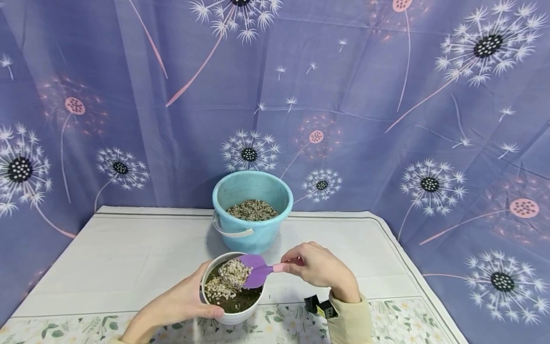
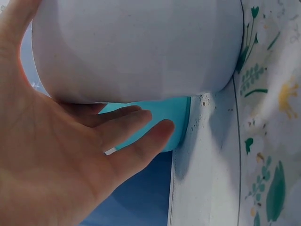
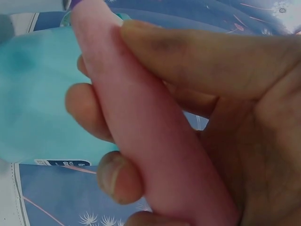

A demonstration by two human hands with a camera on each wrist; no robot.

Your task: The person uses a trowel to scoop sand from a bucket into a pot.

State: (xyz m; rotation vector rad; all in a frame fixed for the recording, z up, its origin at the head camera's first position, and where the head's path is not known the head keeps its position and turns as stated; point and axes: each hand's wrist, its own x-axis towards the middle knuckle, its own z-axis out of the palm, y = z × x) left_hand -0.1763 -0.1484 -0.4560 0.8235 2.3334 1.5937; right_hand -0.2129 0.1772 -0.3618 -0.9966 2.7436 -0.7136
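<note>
My left hand (image 1: 182, 298) holds a white pot (image 1: 235, 317) from its left side, thumb at the near rim; in the left wrist view its fingers (image 2: 141, 146) reach along the pot wall (image 2: 141, 52). Dark soil (image 1: 242, 301) fills the pot, with pale grit (image 1: 220, 289) spread over its left part. The right hand (image 1: 320, 270) grips a small purple trowel (image 1: 258, 276) by its pink handle (image 3: 136, 108), fingers wrapped round it and thumb along the top. More pale grit (image 1: 234, 272) lies at the blade's tip, low over the pot's mouth.
Behind the pot stands a light blue bucket (image 1: 245, 241) with a white handle (image 1: 234, 234) and grainy mix (image 1: 252, 210) inside. A small black item (image 1: 320, 307) lies beside my right sleeve. White cloth with a floral border (image 1: 399, 317) covers the table; a dandelion-print curtain (image 1: 356, 157) hangs behind.
</note>
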